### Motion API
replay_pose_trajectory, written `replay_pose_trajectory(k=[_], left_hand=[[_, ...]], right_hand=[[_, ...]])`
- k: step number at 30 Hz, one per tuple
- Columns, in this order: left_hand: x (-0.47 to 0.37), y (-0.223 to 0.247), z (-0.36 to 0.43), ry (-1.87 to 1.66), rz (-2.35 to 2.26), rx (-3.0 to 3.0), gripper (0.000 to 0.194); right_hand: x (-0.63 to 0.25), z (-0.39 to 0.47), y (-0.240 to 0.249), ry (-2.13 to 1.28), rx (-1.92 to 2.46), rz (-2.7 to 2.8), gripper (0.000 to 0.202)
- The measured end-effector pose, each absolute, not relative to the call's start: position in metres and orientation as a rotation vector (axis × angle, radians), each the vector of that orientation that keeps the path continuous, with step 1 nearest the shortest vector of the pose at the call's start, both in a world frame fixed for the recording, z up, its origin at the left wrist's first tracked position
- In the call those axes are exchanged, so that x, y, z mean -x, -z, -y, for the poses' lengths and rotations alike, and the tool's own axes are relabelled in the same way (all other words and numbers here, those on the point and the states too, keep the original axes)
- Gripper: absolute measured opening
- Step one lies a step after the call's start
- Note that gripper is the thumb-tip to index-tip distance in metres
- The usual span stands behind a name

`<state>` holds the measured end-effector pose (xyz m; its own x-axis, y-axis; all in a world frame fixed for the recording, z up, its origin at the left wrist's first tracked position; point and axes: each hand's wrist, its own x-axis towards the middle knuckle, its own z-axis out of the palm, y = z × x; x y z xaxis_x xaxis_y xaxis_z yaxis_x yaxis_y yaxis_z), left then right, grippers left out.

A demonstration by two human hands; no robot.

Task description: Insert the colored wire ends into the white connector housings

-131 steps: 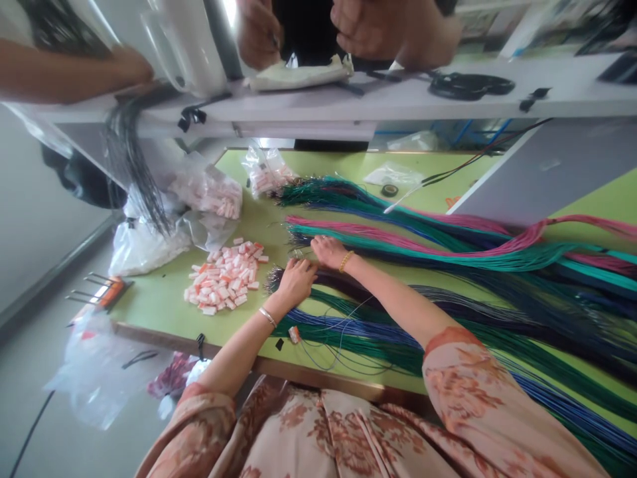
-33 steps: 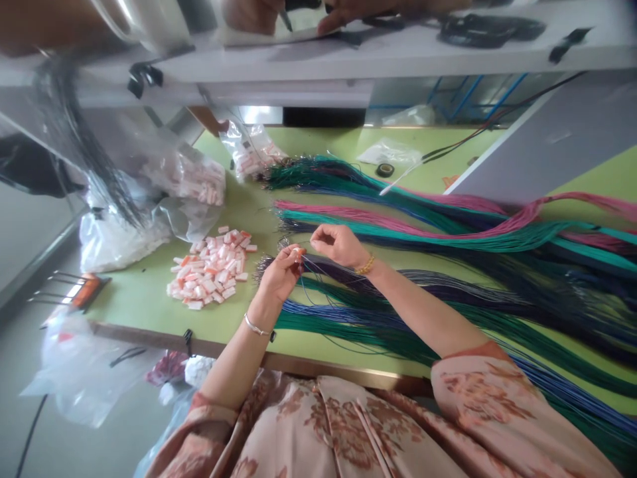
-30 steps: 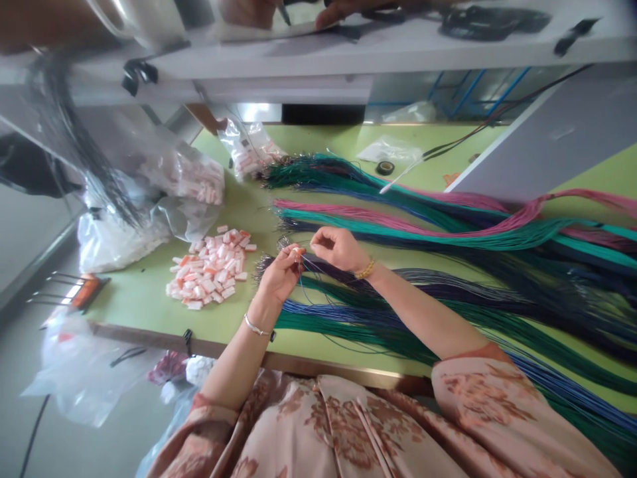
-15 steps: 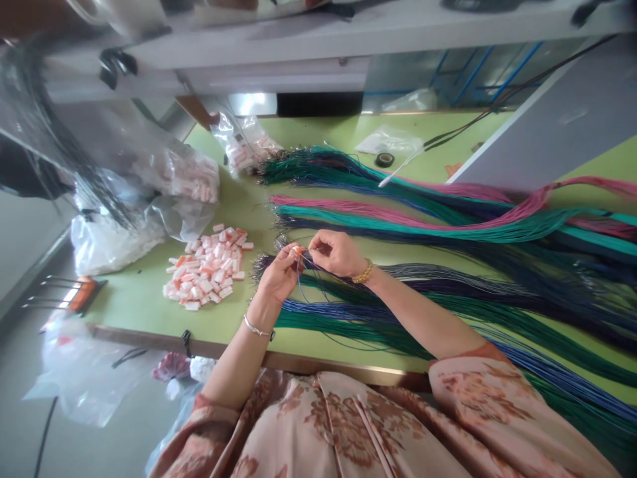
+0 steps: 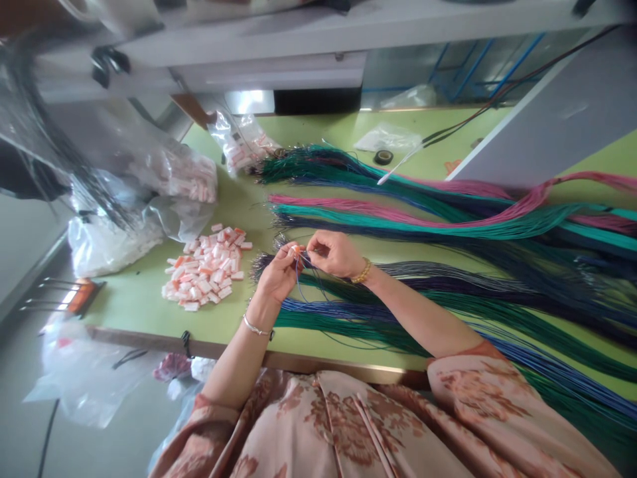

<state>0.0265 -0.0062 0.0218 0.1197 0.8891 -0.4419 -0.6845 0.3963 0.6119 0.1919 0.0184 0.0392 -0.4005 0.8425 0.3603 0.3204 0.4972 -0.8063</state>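
Observation:
Between thumb and fingers, my left hand [image 5: 279, 272] pinches a small orange-and-white connector housing [image 5: 297, 250]. Thin wires, a blue one [image 5: 298, 279] among them, hang from it. Just to its right, my right hand [image 5: 336, 253] is closed in a pinch on a thin wire at the connector; the wire's tip is too small to make out. Left of my hands lies a pile of orange-and-white connector housings [image 5: 209, 269]. Under and beside my wrists run bundles of dark, green and blue wires [image 5: 348, 309], their stripped ends toward the left.
Pink and teal wire bundles [image 5: 398, 216] stretch across the table [image 5: 249, 199] behind my hands. Plastic bags of housings [image 5: 243, 143] stand at the back left. A black tape roll [image 5: 383, 157] and a white-tipped cable [image 5: 398, 169] lie farther back. A shelf [image 5: 279, 33] overhangs the far side.
The view has shifted very slightly. Both hands stay at the connector, with my right fingers still pinched close beside it.

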Motion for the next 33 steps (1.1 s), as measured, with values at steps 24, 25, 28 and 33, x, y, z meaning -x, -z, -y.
replay_pose_trajectory(k=[24, 25, 28, 33], left_hand=[[-0.0262, -0.0222, 0.0087, -1.178, -0.884, -0.302, 0.015], [-0.0262, -0.0219, 0.0086, -1.178, -0.885, -0.305, 0.015], [-0.0258, -0.0218, 0.0085, -1.176, -0.886, -0.309, 0.016], [-0.0256, -0.0236, 0.0093, -1.172, -0.873, -0.304, 0.014]], right_hand=[[-0.1885, -0.0176, -0.0344, -0.793, 0.961, 1.934, 0.006], [-0.1883, -0.0177, -0.034, -0.792, 0.958, 1.934, 0.006], [-0.188, -0.0175, -0.0333, -0.791, 0.961, 1.935, 0.007], [-0.1873, -0.0167, -0.0337, -0.763, 0.966, 1.943, 0.007]])
